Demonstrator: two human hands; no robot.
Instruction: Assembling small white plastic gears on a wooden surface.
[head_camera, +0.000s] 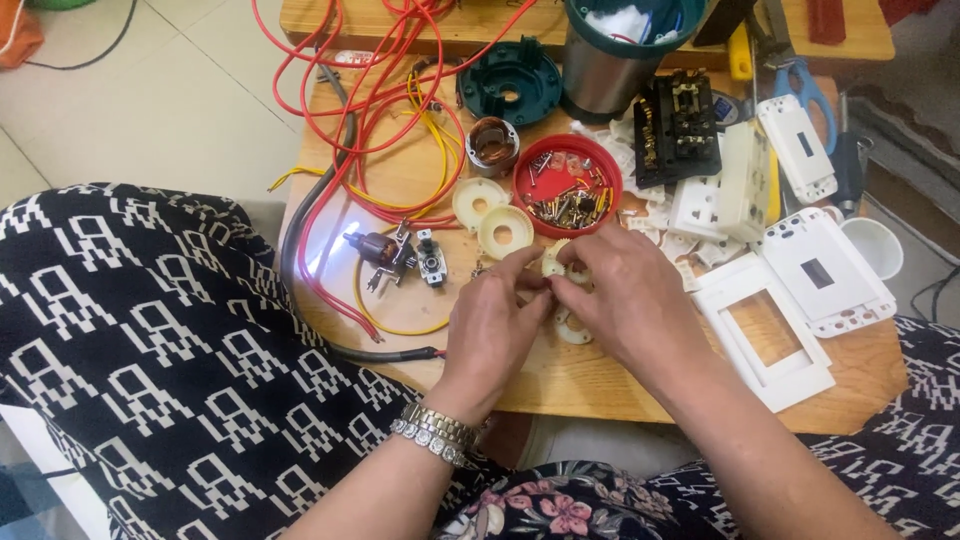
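Beside both hands (560, 300), red lid (567, 163) holds screws (565, 205).

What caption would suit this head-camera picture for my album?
Two hands, left hand and right hand, pinch a small cream plastic part over a wooden table beside a red dish of screws.

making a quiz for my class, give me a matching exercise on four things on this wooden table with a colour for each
Things:
1. round shallow dish of screws
2. scissors handle
3. rectangular switch frame
4. round motor housing cap

Colours:
a. white
b. dark teal
c. red
d. blue

Pairs: 1-c, 2-d, 3-a, 4-b
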